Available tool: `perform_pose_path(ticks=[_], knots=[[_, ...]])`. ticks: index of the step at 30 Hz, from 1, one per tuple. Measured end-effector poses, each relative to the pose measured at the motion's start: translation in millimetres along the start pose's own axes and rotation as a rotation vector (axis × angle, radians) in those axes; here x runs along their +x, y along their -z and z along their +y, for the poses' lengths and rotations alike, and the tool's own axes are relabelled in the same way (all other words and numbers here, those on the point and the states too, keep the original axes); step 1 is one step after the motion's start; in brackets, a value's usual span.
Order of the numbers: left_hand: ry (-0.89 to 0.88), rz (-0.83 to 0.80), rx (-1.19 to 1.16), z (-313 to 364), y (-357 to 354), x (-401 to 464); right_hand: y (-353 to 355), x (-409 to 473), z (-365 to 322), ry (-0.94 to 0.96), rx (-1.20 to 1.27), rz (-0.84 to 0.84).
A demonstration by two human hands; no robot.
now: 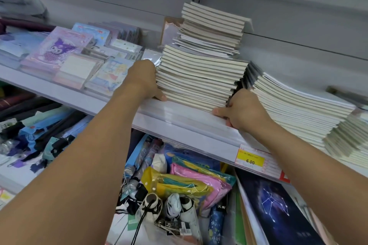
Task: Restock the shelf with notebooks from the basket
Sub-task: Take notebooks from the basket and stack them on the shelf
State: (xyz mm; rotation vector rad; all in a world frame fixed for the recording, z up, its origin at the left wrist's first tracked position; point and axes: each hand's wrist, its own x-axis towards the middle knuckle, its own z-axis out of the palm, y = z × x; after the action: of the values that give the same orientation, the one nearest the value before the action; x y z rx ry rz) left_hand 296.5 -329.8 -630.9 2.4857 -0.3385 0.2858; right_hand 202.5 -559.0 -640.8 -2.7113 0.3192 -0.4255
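A tall stack of notebooks (201, 79) with cream page edges stands on the white shelf (179, 119), with a smaller pile (213, 30) on top of it. My left hand (144, 79) grips the stack's left side, thumb at its lower front corner. My right hand (242, 108) grips its right side low down, thumb along the bottom front edge. A second slanting stack of notebooks (298, 109) lies just right of my right hand. The basket is not in view.
Cartoon-cover notepads and ring binders (65, 55) fill the shelf to the left. A yellow price tag (250, 160) sits on the shelf's front rail. Below hang umbrellas, coloured raincoat packs (191, 181) and a dark constellation notebook (272, 205). A grey back panel rises behind.
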Motion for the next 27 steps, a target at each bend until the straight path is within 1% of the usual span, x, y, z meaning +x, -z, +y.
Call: perform_pose_path(ticks=[3, 5, 7, 9, 10, 13, 15, 17, 19, 21, 22, 23, 24, 25, 27], knots=[[0.0, 0.063, -0.04, 2, 0, -5, -7, 0, 1, 0.031, 0.014, 0.117], [-0.003, 0.087, -0.046, 3, -1, -8, -6, -3, -1, 0.033, -0.006, 0.149], [-0.011, 0.08, -0.042, 3, 0, -10, 0, -6, -4, 0.026, 0.017, 0.09], [-0.021, 0.033, -0.015, 1, 2, -8, 9, -8, -7, -0.017, 0.135, -0.014], [-0.029, 0.008, -0.006, 0, 4, -7, 15, -7, -8, -0.039, 0.187, -0.033], [-0.041, -0.049, -0.04, -3, 11, -1, 27, -4, -14, -0.056, 0.203, -0.036], [-0.048, -0.027, -0.067, -6, 12, 1, 26, -3, -14, -0.063, 0.212, -0.034], [-0.059, -0.009, -0.098, -8, 7, 3, 20, -2, -10, -0.088, 0.281, 0.004], [-0.048, 0.028, -0.144, -8, 4, 3, 9, 0, -6, -0.079, 0.317, 0.107], [-0.035, 0.068, -0.137, -5, 2, 2, 3, -3, -5, -0.053, 0.345, 0.201], [-0.034, 0.071, -0.121, -4, 2, 1, 3, -4, -5, -0.071, 0.392, 0.197], [-0.033, 0.067, -0.111, -3, 3, -1, 5, -5, -6, -0.1, 0.466, 0.157], [-0.034, 0.056, -0.11, -3, 4, -2, 10, -6, -7, -0.126, 0.504, 0.082], [-0.037, 0.043, -0.121, -3, 5, -3, 15, -8, -10, -0.144, 0.499, -0.001], [-0.034, 0.02, -0.161, -5, 6, -3, 23, -6, -15, -0.137, 0.349, -0.082]])
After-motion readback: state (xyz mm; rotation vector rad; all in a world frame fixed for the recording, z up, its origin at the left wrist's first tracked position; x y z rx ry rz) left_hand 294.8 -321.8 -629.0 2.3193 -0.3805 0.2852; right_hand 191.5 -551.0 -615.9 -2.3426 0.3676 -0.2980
